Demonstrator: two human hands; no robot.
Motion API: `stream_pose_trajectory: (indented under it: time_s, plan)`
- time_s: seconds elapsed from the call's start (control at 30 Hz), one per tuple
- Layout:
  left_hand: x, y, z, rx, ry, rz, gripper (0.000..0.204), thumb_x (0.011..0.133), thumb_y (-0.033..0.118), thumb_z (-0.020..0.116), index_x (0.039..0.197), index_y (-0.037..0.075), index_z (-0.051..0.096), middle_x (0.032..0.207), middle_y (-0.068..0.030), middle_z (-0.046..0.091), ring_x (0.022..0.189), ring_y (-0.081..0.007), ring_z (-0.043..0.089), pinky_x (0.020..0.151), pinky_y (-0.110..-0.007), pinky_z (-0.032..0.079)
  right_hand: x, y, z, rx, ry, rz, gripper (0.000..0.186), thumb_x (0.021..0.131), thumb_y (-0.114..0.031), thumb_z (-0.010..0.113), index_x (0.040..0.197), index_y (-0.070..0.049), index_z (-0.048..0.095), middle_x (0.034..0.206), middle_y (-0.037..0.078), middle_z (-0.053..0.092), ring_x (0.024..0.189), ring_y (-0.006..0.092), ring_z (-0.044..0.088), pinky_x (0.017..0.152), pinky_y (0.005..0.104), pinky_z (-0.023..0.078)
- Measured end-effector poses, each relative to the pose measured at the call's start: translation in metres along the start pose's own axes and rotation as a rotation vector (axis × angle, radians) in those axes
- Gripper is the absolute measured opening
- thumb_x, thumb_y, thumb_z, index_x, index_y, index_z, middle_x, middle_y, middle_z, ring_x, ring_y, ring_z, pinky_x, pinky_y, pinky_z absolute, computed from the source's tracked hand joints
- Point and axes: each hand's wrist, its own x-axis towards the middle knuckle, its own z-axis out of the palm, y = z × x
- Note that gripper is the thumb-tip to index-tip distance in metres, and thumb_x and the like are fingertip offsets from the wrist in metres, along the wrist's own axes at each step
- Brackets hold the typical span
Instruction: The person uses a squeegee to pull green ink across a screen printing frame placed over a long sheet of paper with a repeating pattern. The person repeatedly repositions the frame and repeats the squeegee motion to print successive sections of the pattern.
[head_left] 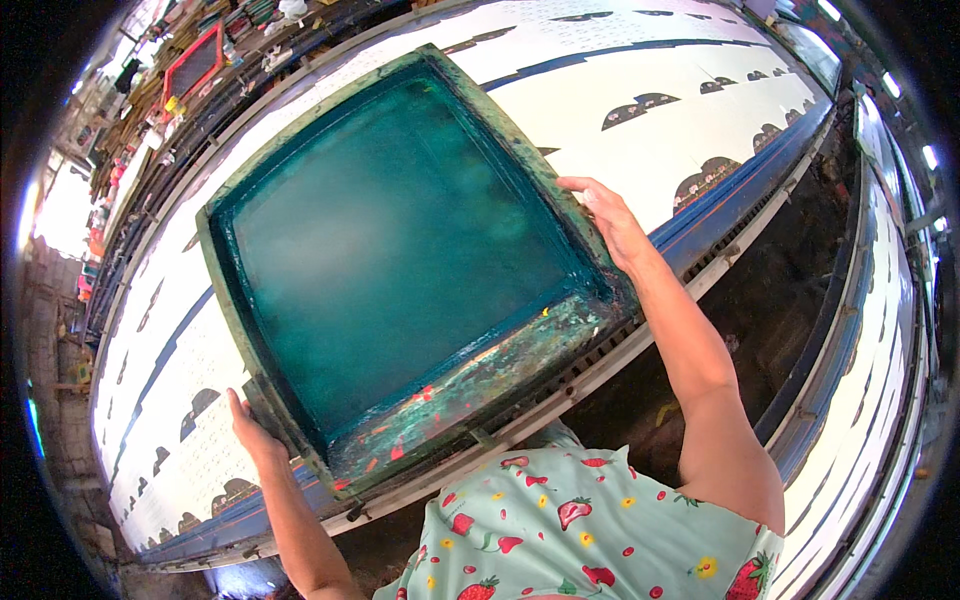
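A large screen printing frame [400, 240] with dark green mesh lies tilted over the long printing table, its near rim smeared with dried paint. My left hand [256, 432] is closed on the frame's left side near the lower corner; its fingers are partly hidden by the edge. My right hand [608, 218] grips the right side, with the thumb and fingers around the rim. Beneath the frame, white fabric [580, 105] printed with dark rounded motifs covers the table. How far the frame stands above the fabric I cannot tell.
A metal rail [740, 238] runs along the table's near edge. To the right, past a dark aisle [740, 330], stands another long table [850, 400] with white material. Stacked frames and a red-edged frame [194, 65] lie beyond the far left side.
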Motion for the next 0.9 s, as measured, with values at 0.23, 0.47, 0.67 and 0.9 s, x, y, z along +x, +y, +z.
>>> stream_pose_trajectory:
  time_s: [0.23, 0.47, 0.67, 0.9]
  plan:
    - [-0.039, -0.034, 0.070, -0.028, -0.017, 0.044, 0.065, 0.112, 0.061, 0.057, 0.102, 0.000, 0.080, 0.095, -0.0092, 0.080, 0.085, -0.0210, 0.074, 0.084, -0.036, 0.059, -0.009, 0.006, -0.075, 0.022, 0.077, 0.012, 0.062, 0.107, -0.045, 0.064, 0.149, 0.001, 0.066, 0.153, 0.013, 0.066, 0.148, 0.0259, 0.055, 0.129, 0.0418, 0.033]
    - [-0.058, -0.046, 0.092, -0.030, -0.058, 0.055, 0.065, 0.115, 0.058, 0.054, 0.107, -0.001, 0.080, 0.100, -0.0091, 0.080, 0.091, -0.0192, 0.074, 0.086, -0.035, 0.058, -0.013, 0.006, -0.107, 0.063, 0.040, 0.004, 0.070, 0.107, -0.052, 0.063, 0.152, 0.002, 0.062, 0.152, 0.015, 0.065, 0.142, 0.0262, 0.059, 0.125, 0.0405, 0.038]
    - [-0.057, -0.052, 0.100, -0.020, -0.102, 0.080, 0.056, 0.117, 0.050, 0.054, 0.111, 0.000, 0.078, 0.103, -0.0101, 0.080, 0.092, -0.0214, 0.075, 0.087, -0.037, 0.059, -0.008, 0.010, -0.127, 0.059, 0.055, -0.016, 0.070, 0.107, -0.051, 0.062, 0.153, 0.003, 0.061, 0.156, 0.015, 0.062, 0.148, 0.0272, 0.055, 0.128, 0.0418, 0.036]
    - [-0.048, -0.061, 0.103, 0.021, -0.092, 0.073, 0.057, 0.117, 0.047, 0.055, 0.124, -0.005, 0.076, 0.114, -0.0126, 0.078, 0.101, -0.0221, 0.073, 0.095, -0.039, 0.056, -0.018, -0.010, -0.099, -0.858, 0.082, -0.215, 0.051, 0.101, -0.027, 0.078, 0.147, -0.008, 0.068, 0.151, 0.018, 0.065, 0.146, 0.0372, 0.057, 0.126, 0.0474, 0.040]
